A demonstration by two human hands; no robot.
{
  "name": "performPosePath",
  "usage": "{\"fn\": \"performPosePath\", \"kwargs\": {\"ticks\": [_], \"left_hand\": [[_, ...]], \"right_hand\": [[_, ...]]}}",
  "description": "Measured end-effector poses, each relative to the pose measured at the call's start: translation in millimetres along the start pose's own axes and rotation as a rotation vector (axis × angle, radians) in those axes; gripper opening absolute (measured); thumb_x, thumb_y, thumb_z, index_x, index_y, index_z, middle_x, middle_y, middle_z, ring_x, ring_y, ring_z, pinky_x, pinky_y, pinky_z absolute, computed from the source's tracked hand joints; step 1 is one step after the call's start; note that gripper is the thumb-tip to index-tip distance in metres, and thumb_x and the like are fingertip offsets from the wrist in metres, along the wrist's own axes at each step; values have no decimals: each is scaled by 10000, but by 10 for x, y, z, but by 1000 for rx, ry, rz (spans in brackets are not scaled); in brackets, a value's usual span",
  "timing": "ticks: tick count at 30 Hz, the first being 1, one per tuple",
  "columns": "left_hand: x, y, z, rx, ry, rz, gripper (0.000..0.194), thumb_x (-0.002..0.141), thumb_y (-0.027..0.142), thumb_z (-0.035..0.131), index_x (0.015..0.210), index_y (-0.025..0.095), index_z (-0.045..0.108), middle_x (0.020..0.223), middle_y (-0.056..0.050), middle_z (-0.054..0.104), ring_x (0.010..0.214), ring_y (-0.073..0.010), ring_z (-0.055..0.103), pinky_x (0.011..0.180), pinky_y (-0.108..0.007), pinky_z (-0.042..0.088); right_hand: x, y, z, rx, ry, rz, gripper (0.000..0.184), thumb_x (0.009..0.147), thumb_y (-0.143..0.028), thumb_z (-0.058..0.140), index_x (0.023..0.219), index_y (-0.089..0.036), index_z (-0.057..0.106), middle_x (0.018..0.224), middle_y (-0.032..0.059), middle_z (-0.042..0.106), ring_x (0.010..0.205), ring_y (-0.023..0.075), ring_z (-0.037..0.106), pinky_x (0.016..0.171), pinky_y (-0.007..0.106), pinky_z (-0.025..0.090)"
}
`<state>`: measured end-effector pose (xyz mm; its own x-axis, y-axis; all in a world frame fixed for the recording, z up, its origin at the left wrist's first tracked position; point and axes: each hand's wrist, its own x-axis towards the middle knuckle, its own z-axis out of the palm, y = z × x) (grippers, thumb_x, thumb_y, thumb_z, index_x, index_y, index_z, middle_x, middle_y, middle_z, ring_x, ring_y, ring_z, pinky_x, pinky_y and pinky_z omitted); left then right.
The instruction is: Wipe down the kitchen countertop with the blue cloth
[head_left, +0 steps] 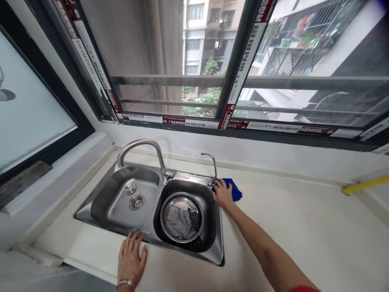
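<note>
My right hand (223, 193) is closed on a blue cloth (234, 189), pressing it against the back right corner of the steel double sink (117, 223), at the foot of the small tap (212, 164). My left hand (130, 256) lies flat and open on the pale countertop (291, 219), fingertips touching the sink's front rim. A metal watch band shows on that wrist. The right basin holds a round steel pan (181, 217) with a grey cloth inside.
The big curved faucet (146, 152) stands on the divider between the two basins. The left basin has a drain (136, 201). A barred window spans the back wall. A yellow bar (364, 185) lies at the counter's far right.
</note>
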<state>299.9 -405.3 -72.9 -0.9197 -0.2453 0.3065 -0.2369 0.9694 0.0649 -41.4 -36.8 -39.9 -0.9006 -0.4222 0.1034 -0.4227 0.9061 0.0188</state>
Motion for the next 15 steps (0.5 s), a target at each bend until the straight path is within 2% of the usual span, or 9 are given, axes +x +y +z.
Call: {"fn": "performPosePath", "kwargs": {"ticks": [3, 8, 12, 15], "left_hand": [[11, -1, 10, -7, 7, -3, 410, 887, 408, 461, 1192, 225, 666, 1312, -56, 649, 1355, -277, 442, 1132, -475, 350], [40, 21, -13, -27, -14, -22, 413, 892, 409, 441, 1166, 220, 684, 1296, -64, 658, 1342, -280, 455, 1138, -476, 349], [43, 30, -17, -31, -29, -31, 444, 896, 415, 413, 1172, 200, 686, 1293, -75, 661, 1338, -287, 458, 1136, -483, 358], [38, 9, 34, -29, -11, -30, 469, 889, 435, 402, 1175, 197, 687, 1284, -76, 667, 1335, -291, 460, 1137, -487, 359]], "right_hand": [[-208, -46, -53, 20, 31, -16, 414, 865, -287, 442, 1229, -222, 627, 1451, 96, 496, 1405, 318, 248, 1086, 603, 203], [-737, -179, -168, 54, 63, -34, 382, 878, -278, 447, 1200, -239, 649, 1425, 61, 533, 1393, 298, 292, 1097, 542, 230], [-1290, -311, -217, 99, 124, -56, 406, 918, -290, 430, 1278, -255, 613, 1454, 54, 514, 1385, 295, 333, 1090, 533, 263], [-1790, -309, -216, 102, 165, -139, 497, 930, -271, 428, 1422, -272, 496, 1522, 40, 437, 1410, 288, 319, 1115, 526, 260]]}}
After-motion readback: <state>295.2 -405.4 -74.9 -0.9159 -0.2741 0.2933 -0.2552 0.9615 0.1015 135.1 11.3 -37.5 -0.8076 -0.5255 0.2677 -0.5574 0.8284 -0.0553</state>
